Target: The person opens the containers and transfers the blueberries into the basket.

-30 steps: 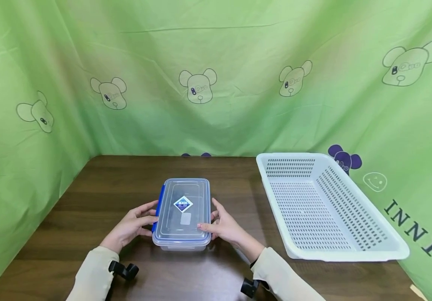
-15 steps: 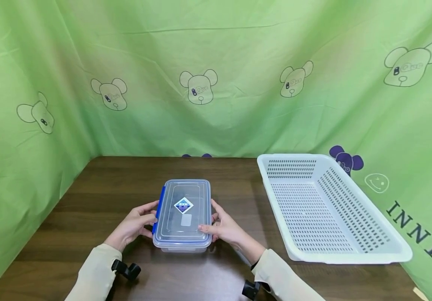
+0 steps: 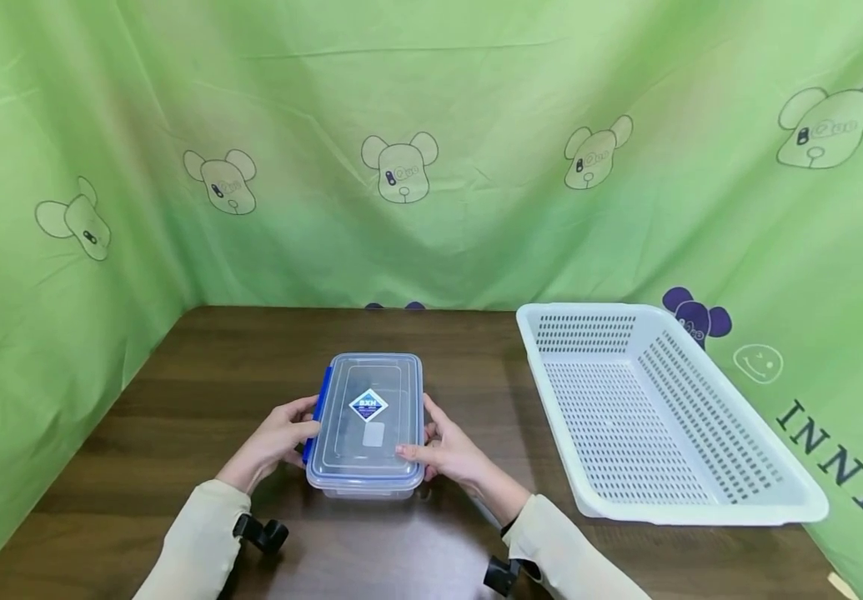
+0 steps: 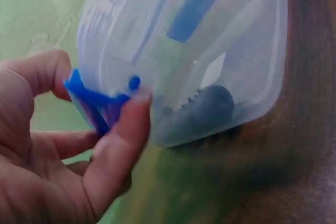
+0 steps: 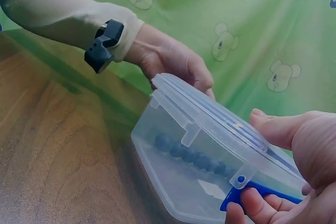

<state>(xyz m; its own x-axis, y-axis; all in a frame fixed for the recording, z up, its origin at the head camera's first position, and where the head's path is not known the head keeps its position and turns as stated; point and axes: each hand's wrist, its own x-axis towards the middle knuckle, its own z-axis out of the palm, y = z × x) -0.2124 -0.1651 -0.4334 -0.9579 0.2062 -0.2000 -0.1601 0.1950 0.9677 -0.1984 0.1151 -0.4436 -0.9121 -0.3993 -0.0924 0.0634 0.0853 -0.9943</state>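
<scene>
A clear plastic food container [image 3: 393, 387] with a blue-edged lid and a diamond-shaped label lies lengthwise on the dark wooden table. My left hand [image 3: 277, 437] holds its left side, and in the left wrist view thumb and fingers pinch a blue latch [image 4: 94, 100]. On the right side my right hand [image 3: 449, 450] grips the container, thumb over the lid's edge. The right wrist view has its fingers curled at the other blue latch [image 5: 235, 196], which sticks out from the wall. Through the wall a dark, knobbly thing [image 5: 191, 156] shows inside.
A white perforated plastic basket [image 3: 584, 483] stands to the right on the table [image 3: 213, 367]. Green cloth [image 3: 288, 233] with bear prints hangs behind and at both sides. A black wrist camera [image 3: 260, 533] sits at the left sleeve, another camera [image 3: 501, 575] at the right one.
My left hand and forearm have shifted slightly right, with the thumb drawn up to the lid's edge. The right hand keeps its place, and the container lies where it was.
</scene>
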